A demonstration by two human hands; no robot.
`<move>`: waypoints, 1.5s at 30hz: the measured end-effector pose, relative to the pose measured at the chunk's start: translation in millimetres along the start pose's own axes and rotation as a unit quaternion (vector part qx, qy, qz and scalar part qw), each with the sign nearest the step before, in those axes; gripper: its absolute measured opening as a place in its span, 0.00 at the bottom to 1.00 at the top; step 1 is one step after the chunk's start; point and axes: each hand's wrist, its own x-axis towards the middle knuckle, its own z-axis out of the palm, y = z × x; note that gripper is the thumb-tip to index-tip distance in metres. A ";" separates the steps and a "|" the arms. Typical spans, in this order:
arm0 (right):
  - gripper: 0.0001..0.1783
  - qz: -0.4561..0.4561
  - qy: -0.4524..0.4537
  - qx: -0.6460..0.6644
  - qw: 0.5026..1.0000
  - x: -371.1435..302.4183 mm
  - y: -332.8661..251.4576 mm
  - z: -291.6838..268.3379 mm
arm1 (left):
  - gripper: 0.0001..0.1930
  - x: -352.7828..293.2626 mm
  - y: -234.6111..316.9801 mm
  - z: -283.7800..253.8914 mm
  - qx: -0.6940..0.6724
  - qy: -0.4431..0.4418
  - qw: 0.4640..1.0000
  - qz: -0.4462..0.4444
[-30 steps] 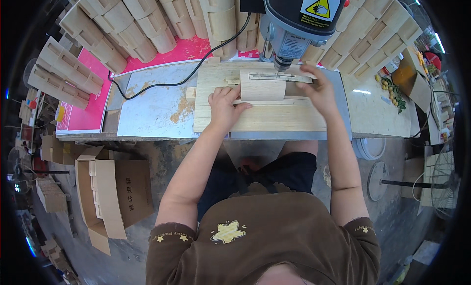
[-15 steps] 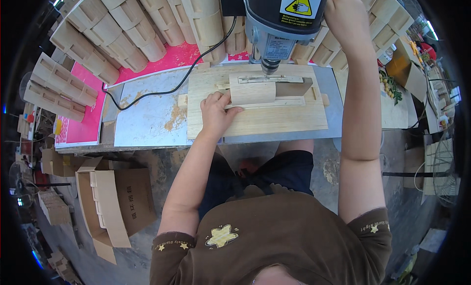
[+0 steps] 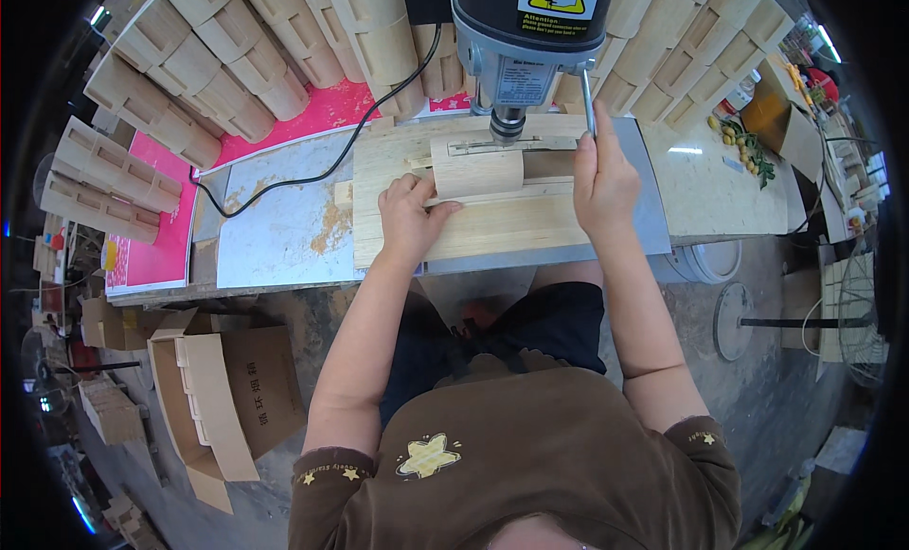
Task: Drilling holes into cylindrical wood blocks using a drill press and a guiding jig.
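Note:
My left hand [image 3: 407, 215] grips the left end of a pale, round-topped wooden block [image 3: 481, 174], its thumb along the near side and its fingers over the end. The block sits in a wooden jig board [image 3: 516, 236], against a slotted rail [image 3: 473, 147]. Above the block's far side is the chuck [image 3: 507, 124] of a drill press [image 3: 516, 72]; any bit tip is too small to make out. My right hand [image 3: 607, 183] is closed around the lower part of the drill press's metal lever [image 3: 589, 100], which points down towards me.
Stacks of similar wooden blocks [image 3: 213, 62] stand behind and left on pink sheeting [image 3: 142, 252]. A black cord [image 3: 327, 171] loops over the dusty board [image 3: 260, 242]. An open cardboard box [image 3: 270, 389] is on the floor at left, a white bucket [image 3: 715, 258] under the table's right end.
My right hand has come down and towards me from high beside the drill press, swinging the lever down. The chuck looks lower. My left hand stays on the wooden block.

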 end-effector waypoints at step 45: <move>0.06 -0.085 0.026 0.202 0.975 -4.1 15.9 2.3 | 0.25 7.7 28.2 25.4 0.020 -0.006 1.000 -0.010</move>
